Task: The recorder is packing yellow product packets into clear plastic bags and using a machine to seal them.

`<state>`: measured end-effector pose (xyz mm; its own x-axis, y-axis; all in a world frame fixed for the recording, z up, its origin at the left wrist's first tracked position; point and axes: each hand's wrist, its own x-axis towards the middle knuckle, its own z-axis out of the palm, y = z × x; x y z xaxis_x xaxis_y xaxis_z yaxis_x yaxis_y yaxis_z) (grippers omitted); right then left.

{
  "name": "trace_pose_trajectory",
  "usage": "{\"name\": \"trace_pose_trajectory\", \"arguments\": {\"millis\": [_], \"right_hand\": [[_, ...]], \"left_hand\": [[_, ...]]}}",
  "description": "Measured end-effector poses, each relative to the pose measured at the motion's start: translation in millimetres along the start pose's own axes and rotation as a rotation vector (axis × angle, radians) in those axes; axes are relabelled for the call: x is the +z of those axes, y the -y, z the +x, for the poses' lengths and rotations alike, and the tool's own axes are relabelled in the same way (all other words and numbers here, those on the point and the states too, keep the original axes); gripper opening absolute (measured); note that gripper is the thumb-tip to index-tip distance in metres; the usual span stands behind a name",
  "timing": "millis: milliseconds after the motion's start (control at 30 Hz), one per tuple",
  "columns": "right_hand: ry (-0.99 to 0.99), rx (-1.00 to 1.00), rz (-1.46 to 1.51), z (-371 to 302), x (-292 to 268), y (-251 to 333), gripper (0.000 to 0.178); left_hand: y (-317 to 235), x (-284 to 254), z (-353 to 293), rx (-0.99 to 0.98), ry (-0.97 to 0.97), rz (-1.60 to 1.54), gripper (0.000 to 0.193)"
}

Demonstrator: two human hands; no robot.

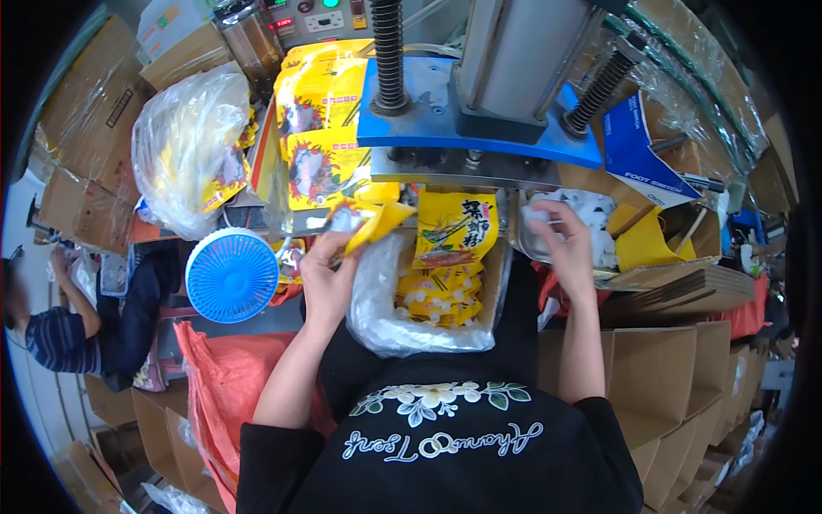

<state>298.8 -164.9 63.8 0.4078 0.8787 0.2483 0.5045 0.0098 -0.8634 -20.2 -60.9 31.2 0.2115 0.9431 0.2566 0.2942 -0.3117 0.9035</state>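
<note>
My left hand (328, 272) is closed on the edge of a yellow printed pouch (382, 224), tilted in front of the press. My right hand (567, 244) is raised over a tray of small white plastic pieces (599, 224), its fingertips pinched on one small whitish piece (538, 216). Between my hands another yellow pouch (455, 227) hangs below the machine's metal bar. Under it a box lined with clear plastic (377, 313) holds several yellow pouches with whitish pieces on them (441, 295). The exact shape of the piece in my right fingers is too small to make out.
A blue press (428, 94) with springs stands ahead. Stacked yellow pouches (325, 163) lie left of it, beside a bulging clear bag (188, 146) and a round blue fan (231, 274). Cardboard boxes (651, 377) fill the right. Another person (64, 334) sits far left.
</note>
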Motion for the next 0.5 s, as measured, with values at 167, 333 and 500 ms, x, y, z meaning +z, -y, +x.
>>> {"name": "trace_pose_trajectory", "arguments": {"millis": [167,333,500], "right_hand": [[0.333,-0.140,0.006,-12,34,58,0.022],[0.558,-0.041,0.091,-11,45,46,0.023],[0.196,-0.110,0.048,-5,35,24,0.037]], "left_hand": [[16,29,-35,-0.075,0.174,-0.132,0.013],[19,47,-50,-0.133,0.411,-0.313,0.016],[9,71,-29,-0.352,0.386,-0.314,0.025]]}}
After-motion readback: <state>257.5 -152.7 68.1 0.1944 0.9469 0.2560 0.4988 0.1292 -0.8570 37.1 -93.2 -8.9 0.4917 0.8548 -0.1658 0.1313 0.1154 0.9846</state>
